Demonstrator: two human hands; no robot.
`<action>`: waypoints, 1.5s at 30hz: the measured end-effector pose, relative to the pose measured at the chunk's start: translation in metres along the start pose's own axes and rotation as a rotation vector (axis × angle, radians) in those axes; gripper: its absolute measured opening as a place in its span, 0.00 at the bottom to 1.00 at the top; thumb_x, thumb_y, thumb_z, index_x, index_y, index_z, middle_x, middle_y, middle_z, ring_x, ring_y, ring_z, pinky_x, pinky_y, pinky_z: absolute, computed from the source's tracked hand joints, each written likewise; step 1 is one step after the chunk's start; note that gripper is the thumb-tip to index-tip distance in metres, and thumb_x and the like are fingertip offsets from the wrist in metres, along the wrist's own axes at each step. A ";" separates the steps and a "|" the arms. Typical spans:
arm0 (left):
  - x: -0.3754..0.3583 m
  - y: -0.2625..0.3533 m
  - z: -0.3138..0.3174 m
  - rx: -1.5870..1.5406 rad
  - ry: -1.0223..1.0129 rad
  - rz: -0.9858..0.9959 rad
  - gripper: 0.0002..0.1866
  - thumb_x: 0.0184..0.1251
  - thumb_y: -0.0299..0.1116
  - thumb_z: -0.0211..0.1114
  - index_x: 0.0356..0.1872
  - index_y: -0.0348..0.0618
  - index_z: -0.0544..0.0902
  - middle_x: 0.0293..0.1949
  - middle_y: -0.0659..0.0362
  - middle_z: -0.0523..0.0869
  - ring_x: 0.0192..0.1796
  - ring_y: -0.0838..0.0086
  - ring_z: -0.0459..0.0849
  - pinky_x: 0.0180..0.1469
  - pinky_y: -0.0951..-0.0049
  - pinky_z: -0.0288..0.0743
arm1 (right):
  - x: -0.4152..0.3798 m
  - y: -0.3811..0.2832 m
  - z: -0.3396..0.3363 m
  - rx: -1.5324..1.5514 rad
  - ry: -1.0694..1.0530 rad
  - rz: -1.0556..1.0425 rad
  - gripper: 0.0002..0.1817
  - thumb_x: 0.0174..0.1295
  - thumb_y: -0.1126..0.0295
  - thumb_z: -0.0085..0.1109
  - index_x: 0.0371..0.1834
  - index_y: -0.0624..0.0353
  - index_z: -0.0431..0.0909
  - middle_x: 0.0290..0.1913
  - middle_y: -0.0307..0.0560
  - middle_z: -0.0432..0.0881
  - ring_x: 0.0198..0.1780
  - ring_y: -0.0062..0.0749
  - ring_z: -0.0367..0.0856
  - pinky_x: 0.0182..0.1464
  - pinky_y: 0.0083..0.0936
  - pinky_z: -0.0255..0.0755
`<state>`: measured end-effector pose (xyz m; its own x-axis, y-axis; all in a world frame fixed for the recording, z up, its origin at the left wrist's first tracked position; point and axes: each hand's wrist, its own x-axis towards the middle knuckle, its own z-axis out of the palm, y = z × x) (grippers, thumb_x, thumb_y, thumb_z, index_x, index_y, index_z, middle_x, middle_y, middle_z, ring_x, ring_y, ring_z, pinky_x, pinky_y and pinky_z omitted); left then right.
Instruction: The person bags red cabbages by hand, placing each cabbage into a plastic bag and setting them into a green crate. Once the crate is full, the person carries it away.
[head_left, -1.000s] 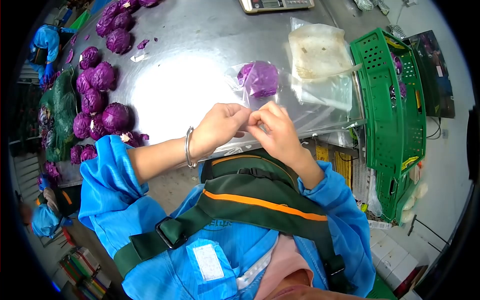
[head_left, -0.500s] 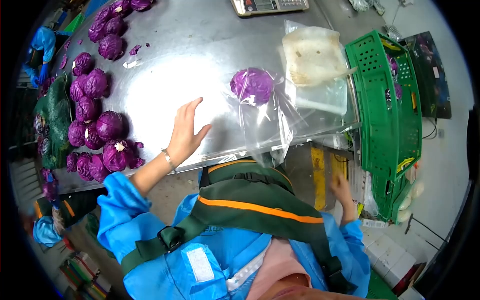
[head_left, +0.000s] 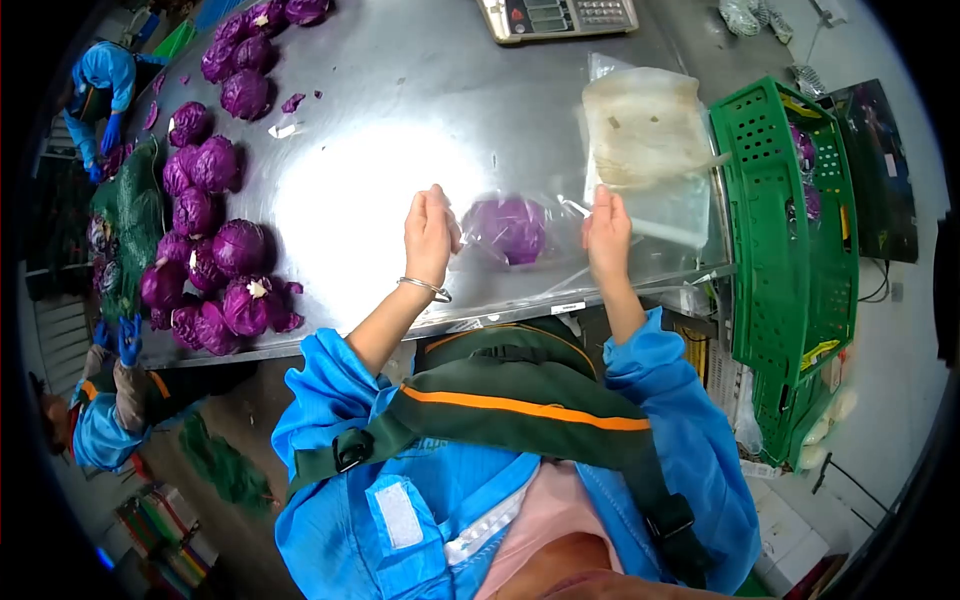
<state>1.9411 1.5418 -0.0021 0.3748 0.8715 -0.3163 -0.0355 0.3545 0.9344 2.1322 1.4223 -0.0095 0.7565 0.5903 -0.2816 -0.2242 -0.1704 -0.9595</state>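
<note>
A purple cabbage [head_left: 508, 228] lies on the metal table under a sheet of clear plastic film [head_left: 566, 250]. To its left, my left hand [head_left: 430, 238], with a bracelet on the wrist, is closed on one edge of the film. My right hand [head_left: 607, 238] pinches the film on the cabbage's other side, and the film stretches between the two hands. Just behind my right hand sits a stack of clear plastic sheets [head_left: 672, 215] with a stained, whitish cloth-like sheet [head_left: 642, 125] on top.
Several more purple cabbages [head_left: 238, 247] line the table's left side, beside a green net sack [head_left: 128, 235]. A scale [head_left: 558, 18] stands at the back. Green crates [head_left: 780, 230] stand against the right edge. Two co-workers in blue [head_left: 105, 75] work at the left.
My right hand has come up from below the table edge to the film. My left hand has moved right and closed on it. The film now lies drawn across the cabbage.
</note>
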 end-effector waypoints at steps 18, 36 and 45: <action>0.027 -0.083 -0.056 1.034 -0.738 0.410 0.36 0.56 0.24 0.57 0.68 0.49 0.56 0.61 0.44 0.68 0.55 0.52 0.75 0.52 0.61 0.73 | 0.001 0.088 -0.008 -0.969 -0.737 -0.805 0.31 0.55 0.71 0.60 0.63 0.62 0.59 0.62 0.61 0.62 0.62 0.50 0.64 0.64 0.38 0.58; -0.016 0.185 0.096 1.222 -1.984 -0.206 0.33 0.59 0.37 0.63 0.65 0.38 0.63 0.54 0.42 0.76 0.55 0.54 0.76 0.58 0.61 0.70 | 0.048 -0.144 -0.261 0.836 0.107 -0.077 0.33 0.61 0.39 0.38 0.59 0.51 0.69 0.57 0.50 0.74 0.56 0.45 0.73 0.59 0.50 0.65; 0.026 0.183 0.218 0.594 -2.147 0.157 0.32 0.55 0.45 0.60 0.60 0.38 0.68 0.57 0.44 0.72 0.59 0.52 0.71 0.59 0.59 0.65 | 0.198 -0.084 -0.476 0.603 0.325 0.202 0.38 0.57 0.34 0.42 0.63 0.50 0.63 0.63 0.48 0.67 0.57 0.47 0.72 0.50 0.44 0.75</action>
<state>2.1461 1.5557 0.1964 0.5550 -0.8306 -0.0464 -0.1135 -0.1309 0.9849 2.5929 1.1781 0.0141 0.7882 0.3123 -0.5302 -0.6087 0.2696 -0.7462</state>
